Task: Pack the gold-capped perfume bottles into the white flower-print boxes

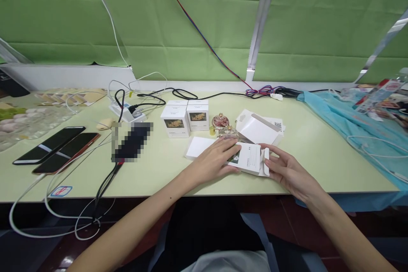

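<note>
A flattened white carton with a printed picture lies on the table in front of me. My left hand rests over it, fingers across the top and thumb along the near edge, holding it down. At its right end, my right hand pinches the end flap between thumb and fingers. Another white panel extends to the left, partly hidden under my left hand. Just behind are two round glass bottles with gold-coloured trim, a farther one and a nearer one, beside a small yellow piece.
Several upright white boxes stand behind my left hand. White cards lie behind the carton. Phones, cables and a power strip occupy the left. Blue plastic sheeting covers the right side, with a bottle on it.
</note>
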Demonstrator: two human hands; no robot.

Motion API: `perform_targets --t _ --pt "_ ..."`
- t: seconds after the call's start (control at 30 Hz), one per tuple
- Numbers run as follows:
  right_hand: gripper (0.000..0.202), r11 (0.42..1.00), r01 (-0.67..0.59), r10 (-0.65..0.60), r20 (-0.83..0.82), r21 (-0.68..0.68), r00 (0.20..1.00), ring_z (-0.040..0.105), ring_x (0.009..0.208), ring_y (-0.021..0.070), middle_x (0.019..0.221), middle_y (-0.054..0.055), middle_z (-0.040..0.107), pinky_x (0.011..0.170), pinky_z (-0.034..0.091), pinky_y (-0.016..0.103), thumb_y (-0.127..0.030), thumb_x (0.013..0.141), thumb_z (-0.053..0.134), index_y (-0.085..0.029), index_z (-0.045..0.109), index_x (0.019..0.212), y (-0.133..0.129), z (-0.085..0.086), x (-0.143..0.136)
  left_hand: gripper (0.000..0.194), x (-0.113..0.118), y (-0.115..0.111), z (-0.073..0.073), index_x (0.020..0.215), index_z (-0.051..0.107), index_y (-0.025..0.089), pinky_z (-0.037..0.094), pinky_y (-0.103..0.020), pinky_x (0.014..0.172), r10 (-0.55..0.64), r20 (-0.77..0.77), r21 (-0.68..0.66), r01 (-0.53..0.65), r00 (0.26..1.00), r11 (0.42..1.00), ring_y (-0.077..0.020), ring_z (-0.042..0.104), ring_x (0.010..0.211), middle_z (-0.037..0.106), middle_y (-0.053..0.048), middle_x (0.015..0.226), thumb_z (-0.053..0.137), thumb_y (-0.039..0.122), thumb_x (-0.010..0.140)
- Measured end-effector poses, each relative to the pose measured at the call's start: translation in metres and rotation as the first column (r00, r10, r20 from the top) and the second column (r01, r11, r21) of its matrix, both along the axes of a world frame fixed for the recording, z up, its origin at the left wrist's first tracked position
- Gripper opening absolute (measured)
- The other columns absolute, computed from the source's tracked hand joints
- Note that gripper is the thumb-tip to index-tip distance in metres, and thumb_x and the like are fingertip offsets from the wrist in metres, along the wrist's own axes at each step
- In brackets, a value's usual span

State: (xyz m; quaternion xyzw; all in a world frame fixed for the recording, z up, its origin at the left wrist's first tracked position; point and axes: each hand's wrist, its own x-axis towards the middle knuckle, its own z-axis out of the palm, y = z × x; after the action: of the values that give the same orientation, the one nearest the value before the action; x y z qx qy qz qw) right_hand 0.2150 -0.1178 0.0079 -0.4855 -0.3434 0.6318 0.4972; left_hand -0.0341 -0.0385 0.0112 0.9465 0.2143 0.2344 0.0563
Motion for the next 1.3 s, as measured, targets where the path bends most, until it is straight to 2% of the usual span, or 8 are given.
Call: perform_targets --t 0.47,0.67,0.87,1.03,1.1,1.2,1.23,1.3 --pt "0.064 0.999 -0.013 0.013 -0.001 -0.031 1.0 0.073 0.095 0.0194 0.099 0.004 0.075 0.085 0.061 0.03 -0.033 0.075 0.086 -0.026 0.057 0.132 0.001 0.008 0.001 0.047 0.001 -0.005 0.005 0.138 0.051 0.019 0.043 -0.054 0.117 -0.021 -0.013 -0.032 0.02 1.0 0.999 -0.0342 0.045 0.145 0.056 -0.02 0.142 0.057 0.043 0.098" --pt "0.079 1.0 0.0 -0.003 0.218 0.017 0.976 0.07 0.097 0.0216 0.103 0.005 0.074 0.084 0.059 0.031 -0.043 0.066 0.092 -0.024 0.055 0.132 -0.002 0.01 -0.009 0.049 0.008 -0.011 -0.002 0.14 0.05 0.016 0.037 -0.056 0.121 0.002 -0.104 0.074 0.006 0.995 0.997 -0.0348 0.046 0.145 0.054 -0.024 0.147 0.05 0.046 0.101" --pt "0.09 0.997 0.036 -0.062 0.396 0.074 0.916 0.068 0.099 0.024 0.105 0.005 0.074 0.085 0.057 0.033 -0.044 0.056 0.095 -0.023 0.054 0.133 -0.004 0.006 -0.017 0.084 0.016 -0.02 -0.016 0.152 0.035 0.008 0.024 -0.06 0.126 0.062 -0.152 0.175 -0.035 0.986 0.984 -0.0388 0.029 0.154 0.035 -0.03 0.16 0.042 0.069 0.096" --pt "0.086 0.979 0.143 -0.197 0.482 0.146 0.854 0.069 0.097 0.0268 0.106 0.007 0.074 0.077 0.059 0.035 -0.048 0.054 0.094 -0.021 0.058 0.128 -0.009 0.01 -0.008 0.059 0.001 -0.018 0.0 0.144 0.046 0.015 0.039 -0.053 0.12 0.018 0.039 0.132 -0.023 0.999 0.991 -0.0336 0.041 0.149 0.046 -0.023 0.155 0.049 0.054 0.1" --pt "0.083 0.964 0.19 -0.259 0.504 0.184 0.824 0.07 0.092 0.0276 0.104 0.007 0.074 0.07 0.06 0.035 -0.048 0.053 0.094 -0.022 0.061 0.125 -0.012 0.018 0.001 0.033 -0.015 -0.014 0.011 0.13 0.055 0.017 0.052 -0.044 0.107 0.178 0.238 0.1 -0.207 0.955 0.973 -0.027 0.059 0.129 0.063 -0.018 0.135 0.046 0.033 0.103" --pt "0.077 0.925 0.282 -0.376 0.501 0.255 0.78 0.07 0.086 0.0284 0.101 0.007 0.075 0.063 0.06 0.035 -0.048 0.055 0.093 -0.024 0.063 0.121 -0.015 0.031 0.02 0.019 -0.048 -0.001 0.024 0.106 0.062 0.017 0.055 -0.033 0.084 0.494 0.437 -0.04 -0.533 0.751 0.845 -0.02 0.067 0.09 0.071 -0.009 0.098 0.045 0.023 0.099" --pt "0.076 0.906 0.316 -0.42 0.491 0.283 0.763 0.07 0.083 0.028 0.1 0.007 0.075 0.06 0.059 0.034 -0.049 0.055 0.093 -0.024 0.063 0.121 -0.013 0.034 0.026 0.018 -0.059 0.004 0.027 0.102 0.063 0.017 0.053 -0.031 0.078 0.578 0.382 -0.113 -0.584 0.721 0.803 -0.0181 0.065 0.08 0.07 -0.006 0.09 0.047 0.024 0.097" --pt "0.081 0.853 0.393 -0.518 0.47 0.344 0.715 0.07 0.081 0.0275 0.102 0.008 0.074 0.056 0.057 0.033 -0.051 0.056 0.093 -0.025 0.061 0.126 -0.005 0.037 0.038 0.018 -0.078 0.013 0.03 0.096 0.065 0.018 0.049 -0.027 0.07 0.622 0.158 -0.279 -0.569 0.767 0.773 -0.0166 0.063 0.071 0.069 -0.003 0.08 0.05 0.027 0.094"
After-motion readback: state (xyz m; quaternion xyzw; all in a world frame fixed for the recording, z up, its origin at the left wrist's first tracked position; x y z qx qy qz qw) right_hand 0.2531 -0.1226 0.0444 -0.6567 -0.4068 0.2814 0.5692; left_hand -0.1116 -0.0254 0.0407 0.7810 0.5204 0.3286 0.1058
